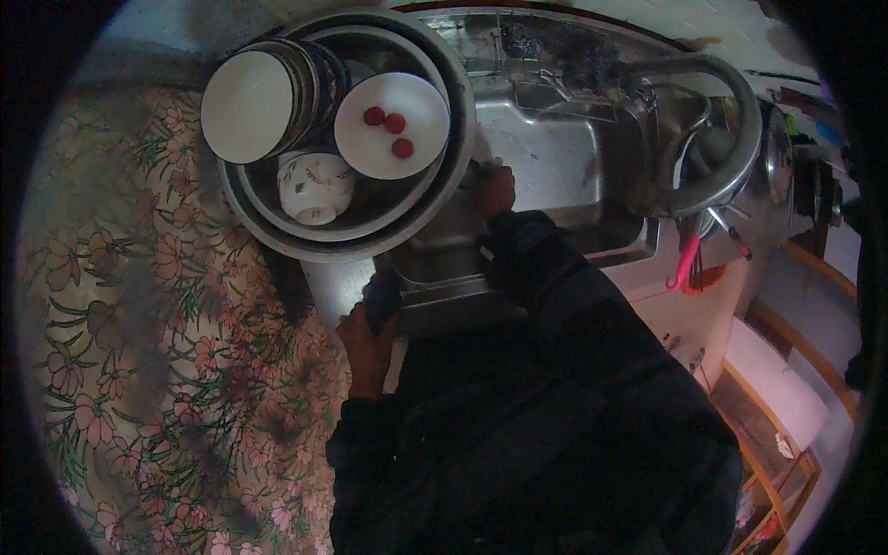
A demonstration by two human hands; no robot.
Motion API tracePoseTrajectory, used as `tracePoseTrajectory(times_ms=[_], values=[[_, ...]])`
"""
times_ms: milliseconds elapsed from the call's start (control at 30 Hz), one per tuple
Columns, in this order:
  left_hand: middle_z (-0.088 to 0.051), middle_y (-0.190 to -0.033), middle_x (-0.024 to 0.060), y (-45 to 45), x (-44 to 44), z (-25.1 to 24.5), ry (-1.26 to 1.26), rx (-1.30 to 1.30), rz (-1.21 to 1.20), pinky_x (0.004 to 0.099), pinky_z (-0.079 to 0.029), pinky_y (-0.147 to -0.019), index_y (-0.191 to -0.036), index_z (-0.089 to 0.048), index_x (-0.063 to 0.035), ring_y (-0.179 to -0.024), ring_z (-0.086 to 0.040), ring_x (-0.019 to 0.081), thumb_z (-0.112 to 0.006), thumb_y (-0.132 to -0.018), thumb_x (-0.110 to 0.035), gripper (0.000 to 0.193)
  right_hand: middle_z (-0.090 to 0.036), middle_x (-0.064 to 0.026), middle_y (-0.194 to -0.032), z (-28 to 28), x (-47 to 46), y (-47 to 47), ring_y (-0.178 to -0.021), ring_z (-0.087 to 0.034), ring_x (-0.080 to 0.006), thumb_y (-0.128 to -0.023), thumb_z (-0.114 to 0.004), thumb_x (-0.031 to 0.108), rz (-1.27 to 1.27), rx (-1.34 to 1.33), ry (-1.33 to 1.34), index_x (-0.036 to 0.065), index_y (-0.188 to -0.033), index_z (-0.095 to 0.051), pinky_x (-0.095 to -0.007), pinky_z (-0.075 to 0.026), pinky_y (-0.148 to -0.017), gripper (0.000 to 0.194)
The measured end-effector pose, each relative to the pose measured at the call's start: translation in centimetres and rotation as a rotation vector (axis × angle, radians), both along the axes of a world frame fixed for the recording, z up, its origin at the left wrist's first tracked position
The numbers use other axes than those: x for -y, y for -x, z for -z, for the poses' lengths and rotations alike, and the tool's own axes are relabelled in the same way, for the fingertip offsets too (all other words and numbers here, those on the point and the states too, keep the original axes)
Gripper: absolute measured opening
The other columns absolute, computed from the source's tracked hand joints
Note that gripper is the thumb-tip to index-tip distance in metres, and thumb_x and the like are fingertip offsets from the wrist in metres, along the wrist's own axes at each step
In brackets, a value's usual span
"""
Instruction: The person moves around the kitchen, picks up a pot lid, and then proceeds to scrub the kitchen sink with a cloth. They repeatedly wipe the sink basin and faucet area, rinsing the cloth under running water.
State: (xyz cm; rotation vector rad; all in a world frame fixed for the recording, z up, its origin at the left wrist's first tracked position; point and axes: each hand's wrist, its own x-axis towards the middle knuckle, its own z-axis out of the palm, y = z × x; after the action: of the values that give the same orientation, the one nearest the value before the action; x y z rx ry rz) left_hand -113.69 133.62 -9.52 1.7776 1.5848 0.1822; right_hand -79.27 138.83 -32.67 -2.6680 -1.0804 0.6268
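Observation:
My left hand (368,343) is closed around a dark, bunched object (383,300), possibly a cloth, at the sink's front left edge. My right hand (498,191) reaches over the steel sink (555,159), beside the right rim of a large metal basin (461,149). Its fingers are curled and in shadow; whether they grip something is unclear. Inside the basin, a smaller metal basin (402,225) holds dishes. These are a stack of bowls (248,107) lying tilted, a white plate (392,163) bearing three red round spots, and a white leaf-patterned bowl (316,191).
A thick curved faucet (746,139) arches over the sink's right end. Pink-handled utensils (687,257) hang at the right front. To the left spreads a flower-patterned surface (166,333). Shelving with wooden edges (784,416) stands at lower right.

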Motion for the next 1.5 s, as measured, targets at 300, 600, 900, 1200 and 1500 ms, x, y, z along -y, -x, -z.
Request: tracePoseTrajectory(times_ms=[300, 600, 900, 1200, 1500], values=[[-0.070, -0.104, 0.0214, -0.4, -0.9, -0.8, 0.096, 0.056, -0.039, 0.0505, -0.046, -0.092, -0.108, -0.064, -0.0001, -0.100, -0.064, 0.0419, -0.081, -0.080, -0.016, 0.036, -0.066, -0.0217, -0.097, 1.8, 0.0, -0.9, -0.092, -0.062, -0.0428, -0.083, -0.065, 0.020, -0.015, 0.005, -0.086, 0.007, -0.097, -0.072, -0.0533, -0.052, -0.080, 0.021], [-0.071, -0.102, 0.0200, -0.6, -1.0, -0.9, 0.098, 0.017, -0.028, 0.0507, -0.046, -0.090, -0.111, -0.064, -0.0012, -0.094, -0.065, 0.0414, -0.081, -0.081, -0.018, 0.038, -0.067, -0.0209, -0.091, 1.4, 0.6, -0.7, -0.089, -0.063, -0.0427, -0.086, -0.066, 0.028, -0.175, 0.049, -0.095, 0.005, -0.095, -0.071, -0.0541, -0.052, -0.075, 0.025], [-0.069, -0.103, 0.0199, 0.1, -0.4, 0.3, 0.108, -0.036, 0.002, 0.0506, -0.042, -0.089, -0.117, -0.060, -0.0015, -0.097, -0.062, 0.0405, -0.081, -0.082, -0.021, 0.045, -0.066, -0.0231, -0.085, 3.2, 0.0, -0.1, -0.084, -0.063, -0.0460, -0.091, -0.059, 0.024, -0.095, 0.091, -0.216, 0.004, -0.093, -0.070, -0.0554, -0.051, -0.074, 0.022], [-0.067, -0.108, 0.0189, 0.6, -0.2, 1.0, 0.188, -0.008, 0.027, 0.0523, -0.039, -0.094, -0.118, -0.060, -0.0025, -0.101, -0.057, 0.0426, -0.080, -0.084, -0.023, 0.044, -0.068, -0.0226, -0.083, 3.8, 0.4, -0.9, -0.086, -0.066, -0.0438, -0.078, -0.069, 0.023, -0.074, 0.070, -0.483, 0.003, -0.083, -0.071, -0.0513, -0.053, -0.071, 0.021], [-0.064, -0.104, 0.0224, 0.1, 0.0, 0.6, 0.157, 0.021, 0.009, 0.0514, -0.046, -0.086, -0.119, -0.059, 0.0015, -0.097, -0.060, 0.0377, -0.075, -0.091, -0.021, 0.039, -0.069, -0.0149, -0.076, 9.1, 0.0, -3.9, -0.072, -0.068, -0.0369, -0.076, -0.069, 0.031, -0.426, 0.362, 0.011, 0.009, -0.073, -0.072, -0.0535, -0.053, -0.063, 0.022]])
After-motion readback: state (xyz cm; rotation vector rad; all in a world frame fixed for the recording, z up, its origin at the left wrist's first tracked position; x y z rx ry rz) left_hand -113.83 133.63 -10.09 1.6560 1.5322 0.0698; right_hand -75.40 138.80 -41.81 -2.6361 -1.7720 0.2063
